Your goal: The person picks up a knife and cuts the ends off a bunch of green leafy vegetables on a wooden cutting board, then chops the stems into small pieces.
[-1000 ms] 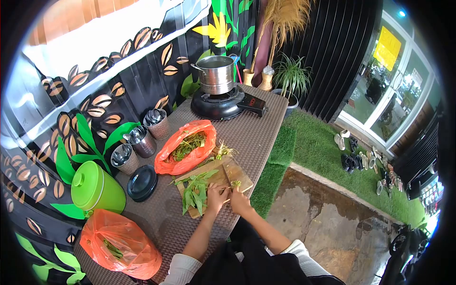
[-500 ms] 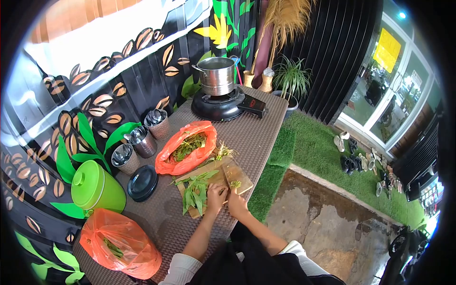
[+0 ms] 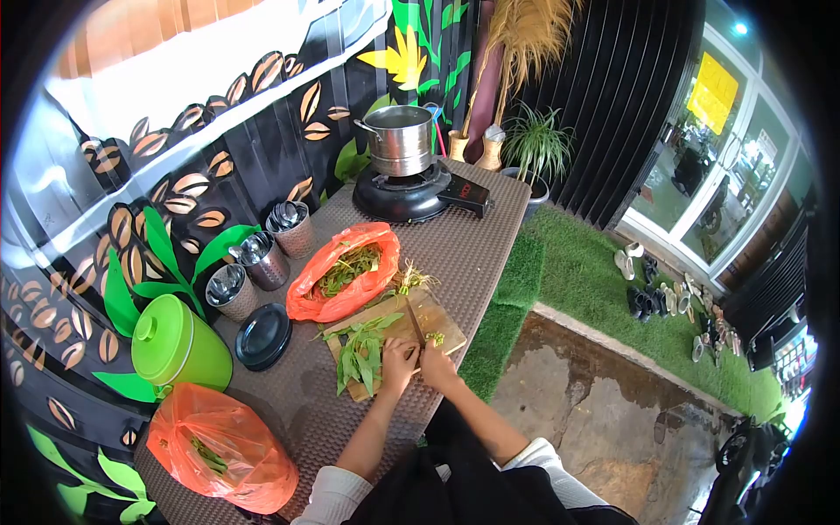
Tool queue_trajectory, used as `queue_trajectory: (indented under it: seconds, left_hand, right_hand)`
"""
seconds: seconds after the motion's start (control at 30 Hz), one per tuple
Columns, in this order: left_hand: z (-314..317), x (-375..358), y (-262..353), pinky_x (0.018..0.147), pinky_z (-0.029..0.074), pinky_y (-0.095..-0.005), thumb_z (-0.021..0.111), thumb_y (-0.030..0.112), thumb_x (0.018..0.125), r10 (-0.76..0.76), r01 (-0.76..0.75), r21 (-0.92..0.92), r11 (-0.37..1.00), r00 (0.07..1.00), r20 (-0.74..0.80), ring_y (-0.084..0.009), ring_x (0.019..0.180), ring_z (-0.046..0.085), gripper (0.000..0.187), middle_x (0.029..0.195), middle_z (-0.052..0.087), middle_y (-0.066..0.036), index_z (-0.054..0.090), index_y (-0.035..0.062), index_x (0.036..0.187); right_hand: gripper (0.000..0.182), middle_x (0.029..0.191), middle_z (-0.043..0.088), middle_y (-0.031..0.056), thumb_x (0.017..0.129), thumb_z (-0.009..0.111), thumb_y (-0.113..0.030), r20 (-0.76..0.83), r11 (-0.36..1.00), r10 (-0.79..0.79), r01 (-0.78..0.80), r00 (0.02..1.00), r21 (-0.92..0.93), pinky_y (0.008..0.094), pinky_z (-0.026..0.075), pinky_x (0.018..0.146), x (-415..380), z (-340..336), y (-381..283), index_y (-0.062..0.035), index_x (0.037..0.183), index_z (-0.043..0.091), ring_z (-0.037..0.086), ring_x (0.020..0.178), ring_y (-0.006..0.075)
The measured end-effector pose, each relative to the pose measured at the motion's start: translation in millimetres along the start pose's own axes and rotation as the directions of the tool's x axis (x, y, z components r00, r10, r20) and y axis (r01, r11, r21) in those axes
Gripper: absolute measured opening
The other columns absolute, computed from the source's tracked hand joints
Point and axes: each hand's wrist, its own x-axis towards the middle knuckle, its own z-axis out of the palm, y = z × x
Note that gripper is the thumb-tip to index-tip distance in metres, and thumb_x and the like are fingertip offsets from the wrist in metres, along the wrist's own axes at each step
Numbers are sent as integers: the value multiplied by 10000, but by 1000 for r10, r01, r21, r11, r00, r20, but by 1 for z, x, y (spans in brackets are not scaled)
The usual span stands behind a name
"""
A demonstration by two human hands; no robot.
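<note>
Leafy greens [image 3: 360, 357] lie across the left part of a wooden cutting board [image 3: 444, 317] on the table. My left hand [image 3: 400, 365] is closed on the stem end of the greens, fingers curled down onto the board. Beside it my right hand [image 3: 437, 365] grips a knife [image 3: 415, 320], its blade pointing away from me across the board. Its handle is hidden in my fist. Small cut pieces of stem [image 3: 435, 338] sit just right of the blade. A bunch of pale roots and stems [image 3: 411, 278] rests at the board's far edge.
An open orange plastic bag [image 3: 372, 293] of greens stands beyond the board; a second orange bag [image 3: 249, 464] is near left. A steel pot [image 3: 401, 144] sits on a portable stove [image 3: 394, 199]. Along the wall are cutlery cups [image 3: 267, 271], a black lid [image 3: 264, 338] and a green container [image 3: 188, 354].
My right hand and the knife have shifted slightly left and away from me, nearer the left hand. The left hand and the greens look almost the same.
</note>
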Motion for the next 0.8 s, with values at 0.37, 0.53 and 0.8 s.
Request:
queue_trajectory:
  seconds: [0.37, 0.53, 0.8]
  left_hand:
    - [-3, 0, 4, 804, 441, -392, 659, 59, 738, -3, 3, -5, 1000, 1000, 2, -311, 867, 541, 72, 844, 624, -135, 676, 14, 791]
    - [1, -4, -3, 754, 440, -389, 682, 65, 717, -13, 11, -42, 999, 999, -40, -308, 834, 539, 85, 811, 624, -136, 681, 15, 786]
    - [-6, -5, 5, 803, 436, -394, 652, 62, 745, -7, 7, 13, 1000, 1000, 7, -315, 888, 533, 86, 845, 615, -141, 685, 15, 808]
  right_hand:
    - [378, 883, 612, 307, 891, 470, -186, 45, 1000, -5, 6, 999, -21, 512, 510, 722, -13, 5, -3, 63, 1139, 334, 623, 844, 444]
    - [377, 866, 618, 299, 882, 480, -168, 57, 996, -69, 71, 996, -46, 505, 513, 717, -5, -4, 3, 54, 1149, 335, 629, 839, 435]
    - [342, 827, 632, 268, 874, 493, -143, -20, 1000, -9, 9, 1000, -9, 494, 513, 708, -18, 8, -2, 39, 1127, 352, 637, 821, 419]
